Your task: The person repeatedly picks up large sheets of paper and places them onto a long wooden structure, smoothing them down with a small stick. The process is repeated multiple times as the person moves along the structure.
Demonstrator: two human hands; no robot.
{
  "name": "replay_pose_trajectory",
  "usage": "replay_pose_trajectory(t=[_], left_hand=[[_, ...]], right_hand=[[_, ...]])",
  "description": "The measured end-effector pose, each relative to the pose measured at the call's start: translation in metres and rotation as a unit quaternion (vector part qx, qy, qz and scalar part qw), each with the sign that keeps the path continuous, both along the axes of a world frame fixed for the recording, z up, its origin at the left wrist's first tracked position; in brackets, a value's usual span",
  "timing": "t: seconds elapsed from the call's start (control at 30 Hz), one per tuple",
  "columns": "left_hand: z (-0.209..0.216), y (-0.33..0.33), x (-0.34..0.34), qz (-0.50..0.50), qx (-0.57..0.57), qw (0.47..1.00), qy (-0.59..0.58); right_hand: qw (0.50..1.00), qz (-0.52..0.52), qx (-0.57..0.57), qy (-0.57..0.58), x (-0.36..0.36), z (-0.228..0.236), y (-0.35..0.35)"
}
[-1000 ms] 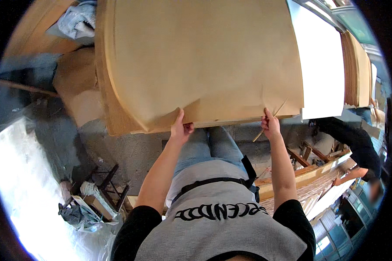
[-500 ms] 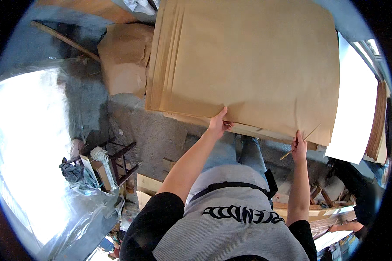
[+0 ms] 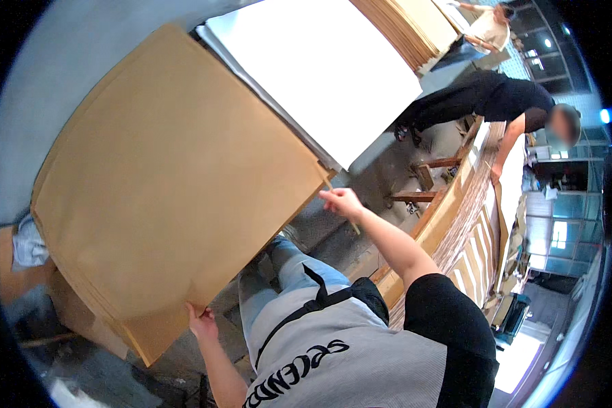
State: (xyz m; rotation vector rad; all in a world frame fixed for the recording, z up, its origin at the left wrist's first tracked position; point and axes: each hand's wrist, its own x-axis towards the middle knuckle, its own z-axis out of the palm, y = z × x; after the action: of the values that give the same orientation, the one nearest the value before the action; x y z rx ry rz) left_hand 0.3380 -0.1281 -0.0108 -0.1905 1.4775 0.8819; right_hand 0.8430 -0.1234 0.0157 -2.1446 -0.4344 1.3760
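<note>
A stack of large brown paper sheets [image 3: 177,163] lies in front of me, its near edge running diagonally in the view. My left hand [image 3: 202,324] pinches the near edge of the top sheet towards its left corner, thumb on top, and the paper buckles slightly there. At the right corner of the stack, my right hand [image 3: 341,203] is closed around a thin wooden stick [image 3: 355,226]. The stick's upper end reaches to the sheet's corner. Whether these fingers also grip the paper is hard to see.
A stack of white sheets [image 3: 313,68] stands beyond the brown one, with a tall brown stack [image 3: 394,34] behind it. On the right, a person in black [image 3: 510,98] bends over a long bench piled with layered sheets [image 3: 466,238]. Another person [image 3: 489,30] is farther back.
The view has turned to the right, bringing the white stack and the co-workers into sight. My left hand is now nearer the left corner, my right hand at the right corner.
</note>
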Motion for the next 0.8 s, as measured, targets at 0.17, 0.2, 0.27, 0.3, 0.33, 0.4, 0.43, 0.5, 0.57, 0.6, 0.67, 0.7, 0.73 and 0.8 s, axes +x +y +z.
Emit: replay_pose_trajectory(t=[0.17,0.2,0.27,0.3,0.33,0.4,0.43,0.5,0.57,0.6,0.67,0.7,0.73,0.8], left_hand=[[0.000,0.003,-0.002,-0.025,-0.004,0.999,0.025],[-0.002,0.002,-0.009,-0.017,-0.010,1.000,0.024],[-0.006,-0.002,-0.019,0.003,-0.024,1.000,0.017],[-0.003,-0.001,-0.018,-0.002,-0.023,0.999,0.028],[0.000,-0.001,-0.018,-0.007,-0.023,0.999,0.039],[0.006,0.003,-0.015,-0.005,-0.026,0.998,0.051],[0.009,0.004,-0.012,0.003,-0.028,0.998,0.052],[0.013,0.006,-0.008,0.011,-0.023,0.998,0.057],[0.014,0.005,-0.007,0.011,-0.009,0.998,0.064],[0.013,0.004,-0.008,0.007,-0.009,0.998,0.054],[0.010,0.002,-0.014,0.001,-0.009,0.999,0.036],[0.010,0.001,-0.013,0.004,-0.013,0.999,0.036],[0.009,0.000,-0.012,0.007,-0.016,0.999,0.036],[0.011,-0.001,-0.010,0.005,-0.017,0.999,0.041]], right_hand=[[0.968,-0.108,0.056,-0.220,0.097,-0.043,-0.017],[0.969,-0.104,0.031,-0.221,0.105,-0.048,-0.014],[0.956,0.000,0.040,-0.290,0.108,-0.043,-0.007],[0.944,0.052,0.045,-0.321,0.105,-0.041,-0.002],[0.928,0.129,0.028,-0.347,0.102,-0.040,0.001],[0.937,0.125,-0.008,-0.325,0.101,-0.043,0.002],[0.941,0.122,-0.026,-0.315,0.102,-0.045,0.002],[0.956,0.087,-0.014,-0.280,0.116,-0.056,0.003],[0.976,0.045,-0.004,-0.211,0.127,-0.053,0.004],[0.977,0.028,-0.011,-0.209,0.130,-0.044,0.007],[0.988,0.022,-0.001,-0.156,0.142,-0.047,0.004],[0.993,0.019,0.009,-0.114,0.146,-0.044,0.005],[0.997,0.013,0.013,-0.077,0.149,-0.040,0.005],[1.000,0.000,0.020,-0.003,0.152,-0.032,0.004]])
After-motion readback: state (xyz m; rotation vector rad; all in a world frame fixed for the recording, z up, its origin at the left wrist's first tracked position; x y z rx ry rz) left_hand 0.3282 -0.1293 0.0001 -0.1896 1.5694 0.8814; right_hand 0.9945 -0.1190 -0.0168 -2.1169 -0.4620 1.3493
